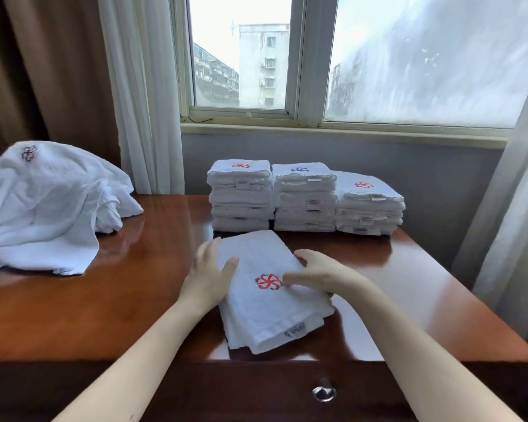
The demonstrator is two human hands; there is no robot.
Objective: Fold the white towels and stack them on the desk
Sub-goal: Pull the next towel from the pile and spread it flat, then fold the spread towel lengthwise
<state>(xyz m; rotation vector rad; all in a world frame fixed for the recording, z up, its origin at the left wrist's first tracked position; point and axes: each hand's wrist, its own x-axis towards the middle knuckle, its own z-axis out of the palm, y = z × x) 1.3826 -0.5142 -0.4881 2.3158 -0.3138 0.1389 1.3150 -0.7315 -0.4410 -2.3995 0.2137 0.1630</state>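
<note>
Three stacks (pixel 305 202) done on table (pixel 134 300). Folded towel (pixel 265 318) unstacked, pressed by left hand (pixel 209 269) and right hand (pixel 311 275), grip spread. Unfolded pile (pixel 43 208) not yet folded.

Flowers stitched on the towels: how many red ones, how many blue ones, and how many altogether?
Red flowers: 3, on the left stack, the right stack and the front towel
Blue flowers: 1, on the middle stack
Dark flower, colour hard to tell: 1, on the unfolded heap
Total: 5
</note>
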